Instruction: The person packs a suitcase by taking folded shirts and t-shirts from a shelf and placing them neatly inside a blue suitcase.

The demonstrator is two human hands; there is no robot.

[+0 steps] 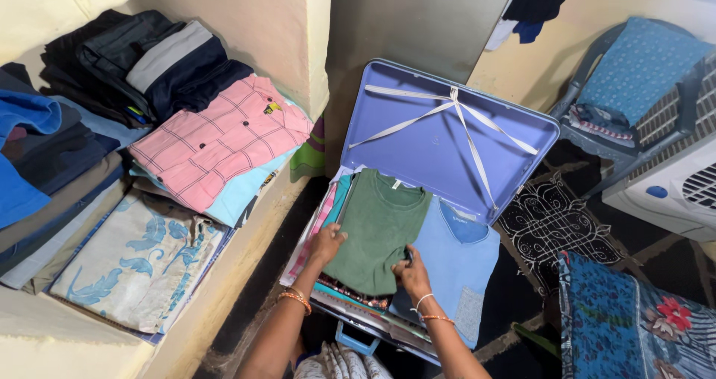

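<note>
Your left hand [326, 243]: fingers curled on the left edge of the green shirt [377, 230], gripping the cloth; gold bangles on the wrist.

Your right hand [412, 272]: closed on the lower right corner of the same green shirt, thumb and fingers pinching the fabric; bangles on the wrist here too.

Green shirt: folded, collar toward 12 o'clock, lying on top of the clothes in the open suitcase [350, 339], between your two hands.

Light blue shirt [459, 260]: folded, just beside the green one at 3 o'clock, touching it, its lower edge hanging over the suitcase rim.

Pink checked cloth [309, 233]: at 9 o'clock of the green shirt, partly under it, with a teal piece between them.

Suitcase lid [418, 144]: blue, standing open at 12 o'clock, white straps [456, 107] tied in a cross on its inner face.

Shelf [246, 256]: a pale ledge at 9 o'clock of the suitcase. It bears a folded pink checked shirt [216, 140] on a stack, dark clothes [138, 58] behind at 11 o'clock, blue clothes [30, 148] at the far left, and a cream cloth with blue flowers [134, 263] at the near end.

Plastic chair [611, 144]: at 2 o'clock, carrying a blue patterned cloth [638, 66].

Air cooler [675, 181]: white, at 3 o'clock, beside the chair.

Floral bag [626, 319]: blue, at 4 o'clock, well apart from your hands.
</note>
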